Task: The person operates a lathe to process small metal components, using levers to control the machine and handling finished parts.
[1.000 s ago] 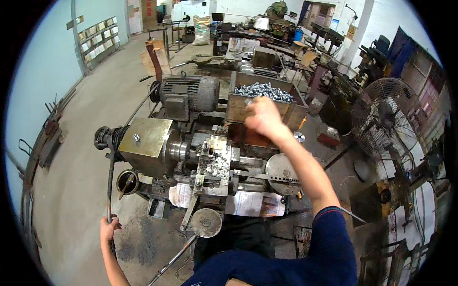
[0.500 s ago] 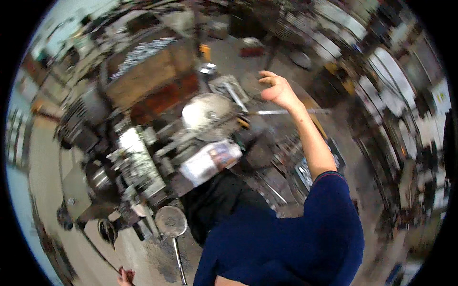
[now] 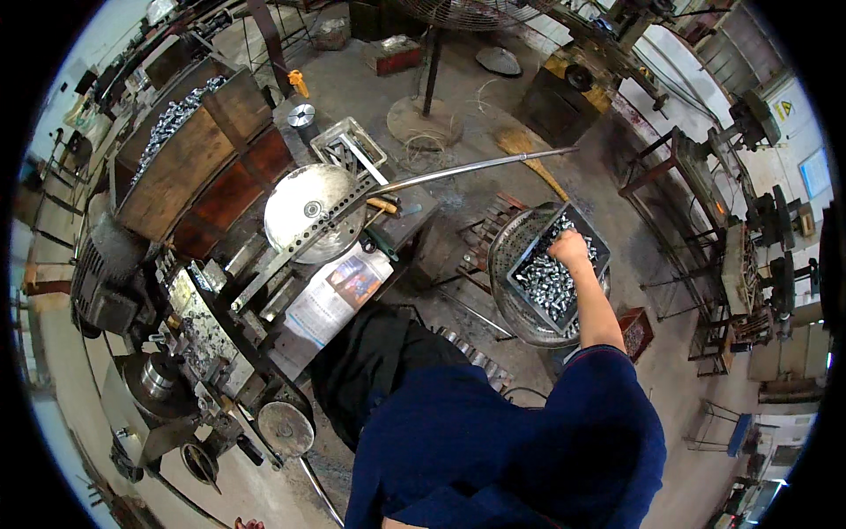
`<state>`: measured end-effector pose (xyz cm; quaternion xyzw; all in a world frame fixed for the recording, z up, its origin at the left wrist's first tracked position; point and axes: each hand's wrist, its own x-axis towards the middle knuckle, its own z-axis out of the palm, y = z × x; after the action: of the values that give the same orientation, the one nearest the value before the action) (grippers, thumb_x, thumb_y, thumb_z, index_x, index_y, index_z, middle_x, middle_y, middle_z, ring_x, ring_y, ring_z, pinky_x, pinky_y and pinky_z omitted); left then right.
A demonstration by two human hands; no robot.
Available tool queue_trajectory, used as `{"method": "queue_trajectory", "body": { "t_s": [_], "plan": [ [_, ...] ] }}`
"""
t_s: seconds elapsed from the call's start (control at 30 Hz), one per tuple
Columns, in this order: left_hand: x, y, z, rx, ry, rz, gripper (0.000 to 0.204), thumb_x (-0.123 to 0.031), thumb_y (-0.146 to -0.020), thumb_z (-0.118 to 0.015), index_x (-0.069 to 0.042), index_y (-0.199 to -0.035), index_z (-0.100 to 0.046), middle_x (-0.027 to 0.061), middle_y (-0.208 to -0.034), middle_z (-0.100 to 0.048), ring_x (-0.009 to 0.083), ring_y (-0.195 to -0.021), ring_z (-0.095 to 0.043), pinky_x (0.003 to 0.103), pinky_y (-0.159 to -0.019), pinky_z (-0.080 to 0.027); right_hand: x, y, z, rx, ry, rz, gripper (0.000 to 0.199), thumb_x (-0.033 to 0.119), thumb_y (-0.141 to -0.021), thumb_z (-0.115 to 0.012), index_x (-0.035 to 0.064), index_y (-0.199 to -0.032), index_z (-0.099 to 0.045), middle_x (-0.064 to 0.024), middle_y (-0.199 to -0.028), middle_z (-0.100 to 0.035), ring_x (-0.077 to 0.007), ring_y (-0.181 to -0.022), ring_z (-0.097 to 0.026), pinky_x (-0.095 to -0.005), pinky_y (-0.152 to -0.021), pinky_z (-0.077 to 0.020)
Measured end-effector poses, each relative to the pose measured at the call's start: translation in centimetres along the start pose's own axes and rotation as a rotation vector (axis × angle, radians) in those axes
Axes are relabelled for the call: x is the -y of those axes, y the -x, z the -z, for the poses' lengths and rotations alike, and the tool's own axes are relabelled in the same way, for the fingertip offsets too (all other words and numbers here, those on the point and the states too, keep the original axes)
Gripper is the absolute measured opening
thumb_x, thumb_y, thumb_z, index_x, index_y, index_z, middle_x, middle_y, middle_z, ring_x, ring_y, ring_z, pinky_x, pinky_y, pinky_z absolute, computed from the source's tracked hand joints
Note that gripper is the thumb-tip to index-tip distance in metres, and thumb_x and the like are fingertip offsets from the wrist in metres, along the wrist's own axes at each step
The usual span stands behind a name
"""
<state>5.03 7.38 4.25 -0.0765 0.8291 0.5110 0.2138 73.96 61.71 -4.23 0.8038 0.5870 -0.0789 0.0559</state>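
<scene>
My right hand point(image 3: 571, 249) reaches down into a dark rectangular tray point(image 3: 600, 249) heaped with small shiny metal pieces point(image 3: 545, 286). Its fingers are curled in among the pieces; whether they grip one is hidden. The tray rests in a round perforated metal basin point(image 3: 502, 256) on my right. Only the fingertips of my left hand point(image 3: 249, 524) show at the lower edge, close to the end of a thin dark rod point(image 3: 189, 502). Left of me stands a lathe-like machine with a round metal chuck point(image 3: 159, 375).
A round white metal disc point(image 3: 308, 212) and a printed sheet point(image 3: 339, 295) lie on the bench before me. A long metal bar point(image 3: 467, 167) juts rightward. Beyond are a wooden-sided bin point(image 3: 194, 176) of metal pieces, a fan stand point(image 3: 427, 119) and a broom point(image 3: 533, 161).
My right hand has gone from open in mid-air down into the tray of metal pieces. The view has swung to the right, and my left hand has slipped mostly below the edge.
</scene>
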Motion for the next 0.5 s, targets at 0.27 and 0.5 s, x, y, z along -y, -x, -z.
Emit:
{"method": "queue_trajectory", "body": {
  "t_s": [0.27,0.5],
  "plan": [
    [-0.5,0.7,0.1,-0.003,-0.015,0.001,0.035,-0.025,-0.085,-0.059,-0.002,-0.110,-0.052,0.0159,-0.094,-0.059,0.0320,-0.083,-0.058,0.041,-0.078,-0.047,2.2,-0.1,0.9,-0.018,0.083,-0.021,0.035,0.024,-0.062,-0.060,0.0146,-0.094,-0.069,-0.0104,-0.133,-0.044,-0.0293,-0.124,-0.038,-0.0376,-0.098,-0.0375],
    [-1.1,1.9,0.3,-0.012,-0.044,-0.008,0.038,-0.027,-0.086,-0.057,-0.002,-0.114,-0.053,0.0168,-0.101,-0.059,0.0344,-0.089,-0.057,0.042,-0.083,-0.046,-3.8,-6.5,-4.9,-0.157,0.058,0.322,0.016,0.023,-0.065,-0.059,0.0117,-0.073,-0.067,-0.0022,-0.100,-0.064,-0.0232,-0.114,-0.049,-0.0398,-0.084,-0.0454]
  ]
}}
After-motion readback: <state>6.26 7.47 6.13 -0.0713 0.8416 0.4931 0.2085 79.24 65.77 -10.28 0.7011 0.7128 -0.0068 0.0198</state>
